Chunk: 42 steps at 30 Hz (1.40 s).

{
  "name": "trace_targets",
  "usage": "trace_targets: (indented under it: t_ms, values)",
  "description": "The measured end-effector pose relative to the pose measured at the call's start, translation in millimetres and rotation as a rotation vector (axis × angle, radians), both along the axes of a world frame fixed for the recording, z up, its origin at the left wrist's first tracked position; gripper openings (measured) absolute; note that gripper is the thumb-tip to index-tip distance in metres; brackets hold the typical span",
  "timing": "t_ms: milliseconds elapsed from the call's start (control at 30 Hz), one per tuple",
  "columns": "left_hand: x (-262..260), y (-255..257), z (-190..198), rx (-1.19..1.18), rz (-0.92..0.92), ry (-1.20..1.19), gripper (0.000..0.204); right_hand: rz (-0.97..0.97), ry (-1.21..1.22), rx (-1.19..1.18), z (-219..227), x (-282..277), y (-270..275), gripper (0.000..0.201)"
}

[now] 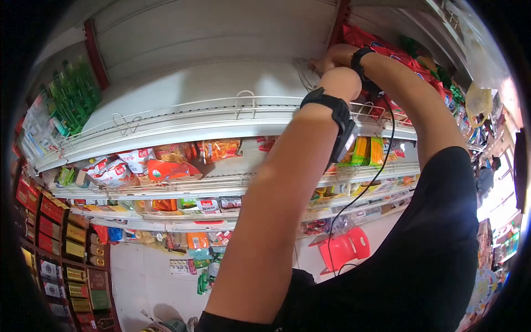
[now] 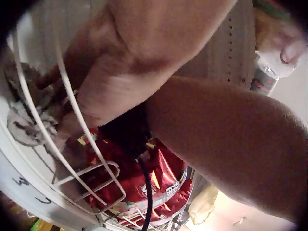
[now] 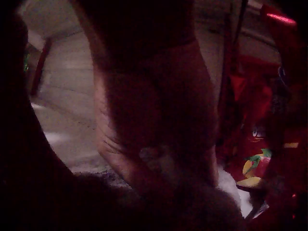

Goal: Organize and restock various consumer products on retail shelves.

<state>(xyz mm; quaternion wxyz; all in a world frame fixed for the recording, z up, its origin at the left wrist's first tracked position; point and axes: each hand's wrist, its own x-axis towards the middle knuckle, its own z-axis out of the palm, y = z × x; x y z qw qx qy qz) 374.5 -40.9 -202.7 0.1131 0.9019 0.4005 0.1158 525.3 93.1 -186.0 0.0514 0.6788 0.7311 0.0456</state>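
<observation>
A crumpled grey-white cloth (image 2: 26, 127) lies at the shelf's front part, behind the wire rail. My left hand (image 2: 115, 86) reaches over the rail, its fingertips gripping the cloth's edge. In the head view the left hand (image 1: 341, 82) is bent at the wrist and its fingers are hidden. Just behind it, my right hand (image 1: 335, 55) reaches down by the same cloth. In the dark right wrist view the right hand (image 3: 154, 106) points downward over the grey cloth (image 3: 113, 179); I cannot tell how its fingers lie. Red snack bags (image 2: 163, 178) stand close beside both hands.
A white wire rail (image 1: 243, 103) runs along the upper shelf (image 1: 210, 83). Green bottles (image 1: 72, 99) stand at its left end. Snack bags (image 1: 171, 160) fill the lower shelves. A black cable (image 1: 365, 191) hangs from the right wrist, over a red stool (image 1: 348, 249).
</observation>
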Motion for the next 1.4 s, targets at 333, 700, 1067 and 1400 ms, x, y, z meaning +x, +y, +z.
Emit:
trace_targets:
  t_ms: [333,700,1067,1400]
  values:
    - [-64,18,-7,0.23,0.011,-0.214,0.029,0.03,-0.135,0.008,16,-67,11,0.048]
    - [-168,41,21,0.235,0.217,0.109,0.033,0.389,0.083,-0.206,25,-157,12,0.051]
    - [-243,56,23,0.204,0.381,0.215,0.041,0.366,-0.304,-0.203,22,-251,16,0.032]
    - [-342,59,30,0.136,0.56,0.287,0.048,0.331,-0.392,-0.455,13,-393,40,0.058]
